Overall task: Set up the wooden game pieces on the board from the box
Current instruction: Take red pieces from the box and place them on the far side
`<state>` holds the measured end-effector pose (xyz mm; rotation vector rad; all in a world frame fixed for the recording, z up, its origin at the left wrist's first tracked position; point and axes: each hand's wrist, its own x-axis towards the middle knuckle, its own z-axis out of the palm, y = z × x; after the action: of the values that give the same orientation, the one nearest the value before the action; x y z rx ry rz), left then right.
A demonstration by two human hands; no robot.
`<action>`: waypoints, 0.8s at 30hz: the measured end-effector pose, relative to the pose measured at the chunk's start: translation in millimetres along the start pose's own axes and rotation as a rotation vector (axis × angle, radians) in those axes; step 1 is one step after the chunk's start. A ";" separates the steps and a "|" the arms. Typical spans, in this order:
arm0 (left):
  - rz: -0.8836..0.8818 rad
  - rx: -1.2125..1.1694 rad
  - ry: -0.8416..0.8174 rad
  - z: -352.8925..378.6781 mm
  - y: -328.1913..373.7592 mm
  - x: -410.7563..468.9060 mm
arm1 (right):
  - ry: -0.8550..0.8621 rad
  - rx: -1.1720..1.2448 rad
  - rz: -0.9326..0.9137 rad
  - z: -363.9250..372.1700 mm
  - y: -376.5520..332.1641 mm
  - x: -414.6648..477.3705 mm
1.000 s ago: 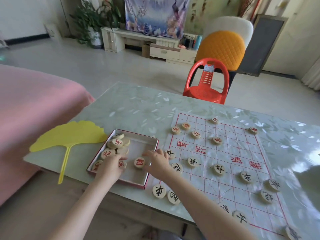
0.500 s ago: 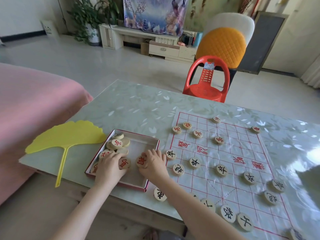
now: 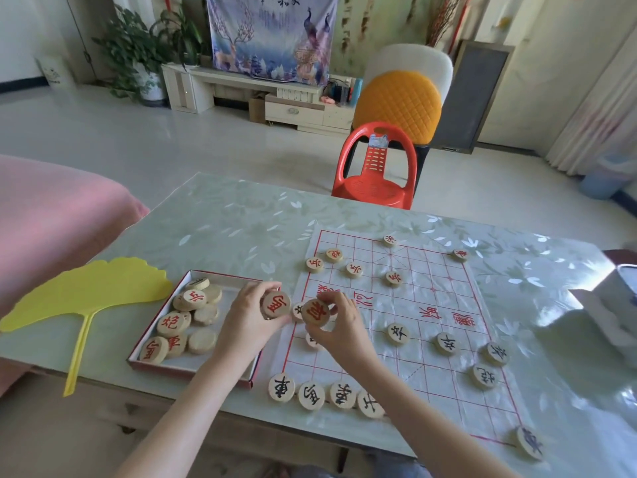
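Observation:
A white board sheet [image 3: 410, 305] with a red grid lies on the table. Several round wooden pieces with black or red characters stand on it. A shallow red-rimmed box [image 3: 179, 369] to its left holds several more pieces [image 3: 188, 322]. My left hand [image 3: 248, 322] pinches a red-lettered piece [image 3: 275, 304] above the box's right edge. My right hand [image 3: 339, 326] pinches another red-lettered piece [image 3: 315, 312] just over the board's left edge. The two held pieces are side by side, almost touching.
A yellow leaf-shaped fan [image 3: 86, 298] lies left of the box. A red plastic chair [image 3: 377, 167] stands beyond the table's far edge. Pink fabric [image 3: 51, 219] is at the left. A white object [image 3: 613, 305] sits at the table's right side.
Both hands have lifted out of the box, each with a red-lettered piece, and moved right toward the board's left edge.

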<state>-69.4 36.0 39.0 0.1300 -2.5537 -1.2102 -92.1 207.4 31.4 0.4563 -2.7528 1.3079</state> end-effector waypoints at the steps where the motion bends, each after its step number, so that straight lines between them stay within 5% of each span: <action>1: -0.001 -0.015 -0.006 4.4 4.3 0.0 | 0.012 0.013 -0.006 -6.4 0.8 -0.6; 24: -0.069 -0.098 -0.091 113.8 31.6 72.7 | 0.043 0.073 0.119 -67.7 108.0 59.5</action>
<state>-172.6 124.9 13.0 0.1446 -2.5805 -1.3942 -185.0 309.5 4.4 0.2687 -2.7422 1.4306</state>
